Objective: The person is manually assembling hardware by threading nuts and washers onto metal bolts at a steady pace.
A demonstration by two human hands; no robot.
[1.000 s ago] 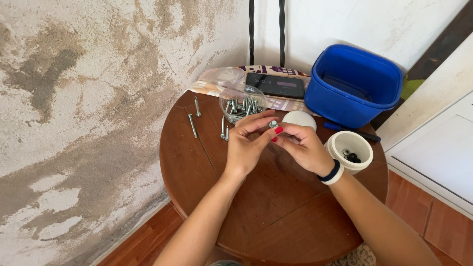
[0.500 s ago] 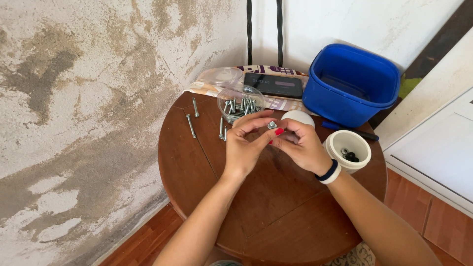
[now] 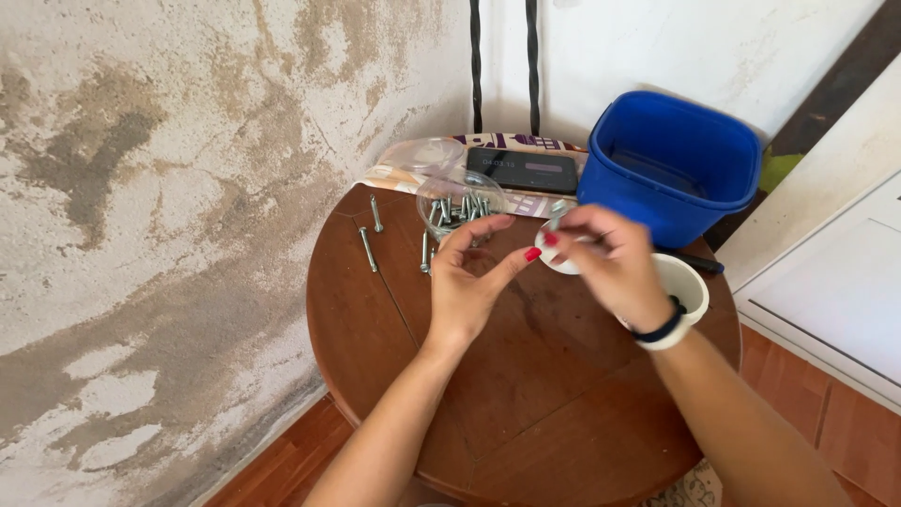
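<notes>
My right hand (image 3: 615,268) pinches a small metal bolt (image 3: 557,212) at its fingertips, lifted above a white round lid (image 3: 552,261) on the table. Just left of it is my left hand (image 3: 469,282), thumb and fingers spread, with nothing seen in it. Past my left fingers stands a clear glass bowl (image 3: 457,202) holding several bolts. Two long bolts (image 3: 367,249) lie loose on the wood to the left of the bowl. A white cup (image 3: 687,284) sits partly hidden behind my right wrist.
The round brown wooden table (image 3: 526,394) stands in a corner against a stained wall. A blue plastic tub (image 3: 671,164) is at the back right. A dark phone (image 3: 523,171) lies on a patterned cloth at the back, next to a clear lid (image 3: 427,153).
My hands have come apart. The right hand has moved up and to the right with the bolt, and the left hand has let go and spread its fingers.
</notes>
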